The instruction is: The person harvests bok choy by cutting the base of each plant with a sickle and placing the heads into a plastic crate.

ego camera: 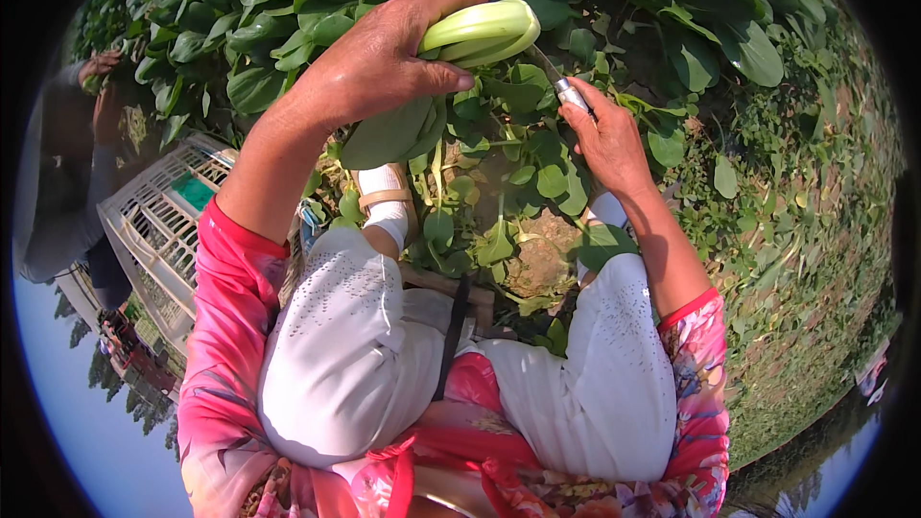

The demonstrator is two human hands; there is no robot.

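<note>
My left hand [403, 50] grips a head of bok choy [483, 32] around its pale green stalks. The stalk base points to the right, and its broad dark leaves hang below my wrist. In my right hand [608, 137] is a small knife [573, 95] with a silvery handle. Its narrow blade slants up to the left, and the tip is at or just behind the base of the head; I cannot tell whether they touch. Below both hands, loose leaves [496, 241] and small plants lie on the soil between my feet.
Dense rows of standing bok choy [266, 29] fill the far side. At left stands a white plastic crate [155, 208], with another person [65, 173] beside it. A low wooden stool [478, 302] shows between my legs. Cut leaves and weeds [799, 252] cover the ground at right.
</note>
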